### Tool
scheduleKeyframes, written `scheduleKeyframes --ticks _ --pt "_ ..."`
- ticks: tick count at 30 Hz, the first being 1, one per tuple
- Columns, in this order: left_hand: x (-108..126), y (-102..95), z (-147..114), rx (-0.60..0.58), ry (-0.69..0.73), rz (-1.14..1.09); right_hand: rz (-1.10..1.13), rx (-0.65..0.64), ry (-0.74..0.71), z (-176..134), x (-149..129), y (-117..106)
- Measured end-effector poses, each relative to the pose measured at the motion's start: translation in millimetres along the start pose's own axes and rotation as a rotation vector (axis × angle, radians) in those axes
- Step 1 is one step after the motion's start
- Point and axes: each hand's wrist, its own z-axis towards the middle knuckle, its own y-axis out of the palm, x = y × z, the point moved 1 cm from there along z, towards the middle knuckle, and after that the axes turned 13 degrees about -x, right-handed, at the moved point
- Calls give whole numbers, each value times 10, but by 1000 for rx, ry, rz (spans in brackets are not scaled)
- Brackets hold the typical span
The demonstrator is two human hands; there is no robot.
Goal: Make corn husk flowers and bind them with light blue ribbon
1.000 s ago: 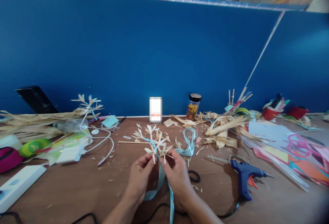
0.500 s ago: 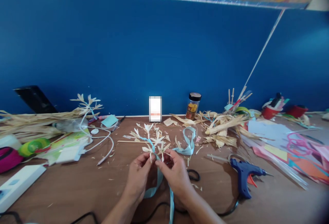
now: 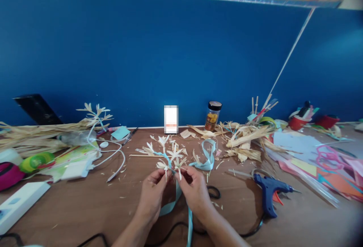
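Observation:
A spray of pale corn-husk flowers (image 3: 174,149) stands up between my hands, its branching stem wrapped in light blue ribbon. Low on that stem, my left hand (image 3: 152,191) pinches with thumb and fingers. My right hand (image 3: 195,191) is closed close beside it, thumb and forefinger pressed together at the blue ribbon (image 3: 171,206) by the lowest flowers. The ribbon loops down behind the hands, and a length of it hangs past my right wrist. The fingertips partly hide where stem and ribbon meet.
To the right lies a blue glue gun (image 3: 268,192) with its black cord. Husk pieces (image 3: 249,137), a jar (image 3: 212,116) and a loose ribbon loop (image 3: 208,156) lie farther back. At left are a white cable (image 3: 123,160), a power strip (image 3: 24,205) and another flower spray (image 3: 98,111).
My right thumb has shifted slightly to the right, away from the left fingertips. The flower spray and left hand stay almost in place.

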Motion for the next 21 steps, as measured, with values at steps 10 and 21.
scheduleKeyframes --ticks 10,21 --pt "11 23 -9 -27 -52 -41 -54 20 -35 -3 -44 -17" --pt "-31 -1 -8 -8 -41 72 -192 42 -24 -14 -64 -3"
